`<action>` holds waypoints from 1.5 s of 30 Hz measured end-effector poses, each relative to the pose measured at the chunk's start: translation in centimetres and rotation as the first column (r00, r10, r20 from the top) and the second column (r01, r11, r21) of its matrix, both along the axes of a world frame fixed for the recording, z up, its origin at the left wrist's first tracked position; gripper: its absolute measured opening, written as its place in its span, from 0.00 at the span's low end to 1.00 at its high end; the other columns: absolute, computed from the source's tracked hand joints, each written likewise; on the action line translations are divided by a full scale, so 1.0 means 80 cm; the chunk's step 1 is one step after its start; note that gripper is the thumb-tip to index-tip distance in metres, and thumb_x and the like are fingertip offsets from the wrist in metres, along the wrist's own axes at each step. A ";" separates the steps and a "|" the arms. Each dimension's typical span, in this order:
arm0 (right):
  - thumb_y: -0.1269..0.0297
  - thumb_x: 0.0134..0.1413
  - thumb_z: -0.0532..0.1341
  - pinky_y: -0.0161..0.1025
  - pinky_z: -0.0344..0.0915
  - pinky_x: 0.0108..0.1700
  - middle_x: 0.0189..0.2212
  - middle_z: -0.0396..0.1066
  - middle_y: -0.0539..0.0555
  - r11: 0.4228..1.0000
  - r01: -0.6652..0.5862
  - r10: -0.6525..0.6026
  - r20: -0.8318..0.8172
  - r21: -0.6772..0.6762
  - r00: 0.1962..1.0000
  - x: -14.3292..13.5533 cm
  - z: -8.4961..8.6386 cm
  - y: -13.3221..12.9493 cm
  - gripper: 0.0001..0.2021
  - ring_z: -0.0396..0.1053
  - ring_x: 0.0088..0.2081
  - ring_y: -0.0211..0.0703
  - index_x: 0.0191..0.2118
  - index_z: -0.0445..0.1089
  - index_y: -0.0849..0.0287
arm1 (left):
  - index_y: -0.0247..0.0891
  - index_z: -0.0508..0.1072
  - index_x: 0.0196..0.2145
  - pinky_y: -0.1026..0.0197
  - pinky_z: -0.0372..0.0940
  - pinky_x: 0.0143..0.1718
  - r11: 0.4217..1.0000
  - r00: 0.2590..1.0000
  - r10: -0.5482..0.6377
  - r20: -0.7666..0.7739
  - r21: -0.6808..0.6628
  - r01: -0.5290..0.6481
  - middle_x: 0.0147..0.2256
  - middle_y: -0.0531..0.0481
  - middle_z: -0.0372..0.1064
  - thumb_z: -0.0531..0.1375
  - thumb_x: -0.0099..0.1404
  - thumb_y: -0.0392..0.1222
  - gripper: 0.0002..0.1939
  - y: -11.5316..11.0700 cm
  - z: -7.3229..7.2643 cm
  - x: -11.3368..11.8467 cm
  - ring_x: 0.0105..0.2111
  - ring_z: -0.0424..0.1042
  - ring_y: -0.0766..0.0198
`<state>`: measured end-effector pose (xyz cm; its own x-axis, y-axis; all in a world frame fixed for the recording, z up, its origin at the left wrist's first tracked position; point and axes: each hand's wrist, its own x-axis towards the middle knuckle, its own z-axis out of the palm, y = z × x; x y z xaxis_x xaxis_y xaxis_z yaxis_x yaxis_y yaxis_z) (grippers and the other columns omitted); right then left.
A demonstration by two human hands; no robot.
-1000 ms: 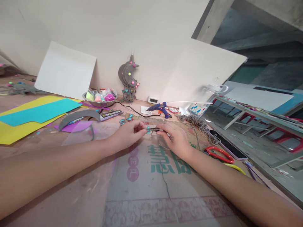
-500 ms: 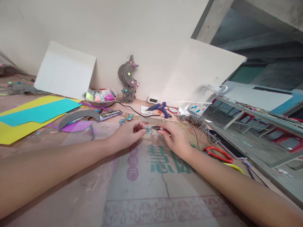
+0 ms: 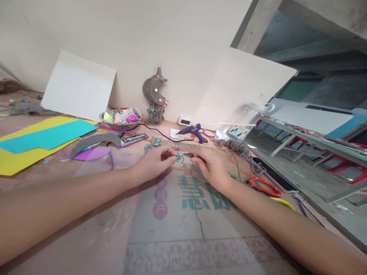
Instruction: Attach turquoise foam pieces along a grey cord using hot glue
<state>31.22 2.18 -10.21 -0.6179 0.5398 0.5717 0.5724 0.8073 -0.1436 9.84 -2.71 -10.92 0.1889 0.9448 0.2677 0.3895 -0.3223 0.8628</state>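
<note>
My left hand (image 3: 156,162) pinches a small turquoise piece (image 3: 179,157) between thumb and forefinger. A short dark yarn end curls down from that piece. Facing it, my right hand (image 3: 210,166) is closed around a small pointed metal tool (image 3: 188,155), whose tip lies close to the turquoise piece; its handle is hidden in my fingers. Below both hands, a translucent sheet covers a printed cardboard (image 3: 229,236). A loose grey yarn strand (image 3: 200,219) lies there. More turquoise pieces (image 3: 151,145) lie beyond my left hand.
Behind my hands lie a blue glue gun (image 3: 190,131) and a bowl of colourful clay (image 3: 122,118). A grey moon ornament (image 3: 156,91) leans on the wall. Grey yarn (image 3: 242,151), a phone (image 3: 273,175) and red-handled scissors (image 3: 265,186) are at right; coloured sheets (image 3: 48,133) are at left.
Both hands keep nearly the same place and grip. The metal tool's tip looks slightly turned and brighter; the turquoise piece has barely shifted.
</note>
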 end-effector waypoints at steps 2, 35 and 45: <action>0.61 0.61 0.51 0.40 0.62 0.37 0.33 0.71 0.55 0.999 0.013 -0.014 -0.046 -0.036 0.999 0.000 -0.001 0.002 0.11 0.67 0.35 0.43 0.40 0.68 0.58 | 0.37 0.65 0.31 0.66 0.57 0.25 1.000 1.000 -0.004 0.000 0.002 0.004 0.26 0.53 0.65 0.53 0.61 0.46 0.09 0.000 0.001 0.000 0.25 0.63 0.67; 0.60 0.60 0.52 0.38 0.61 0.37 0.33 0.71 0.55 0.998 -0.049 0.050 0.023 -0.042 0.998 0.000 -0.001 0.001 0.11 0.67 0.35 0.43 0.42 0.68 0.59 | 0.37 0.66 0.33 0.65 0.58 0.29 1.000 1.000 -0.013 0.015 0.003 0.013 0.29 0.54 0.65 0.54 0.61 0.40 0.05 -0.003 0.007 0.000 0.26 0.63 0.69; 0.61 0.60 0.52 0.38 0.61 0.37 0.32 0.70 0.54 0.997 -0.054 0.053 -0.012 -0.047 0.999 0.001 -0.003 0.003 0.10 0.66 0.34 0.42 0.39 0.68 0.58 | 0.36 0.65 0.32 0.66 0.57 0.29 1.000 1.000 -0.017 0.009 0.007 0.016 0.29 0.54 0.64 0.54 0.62 0.40 0.05 -0.002 0.005 0.000 0.27 0.63 0.69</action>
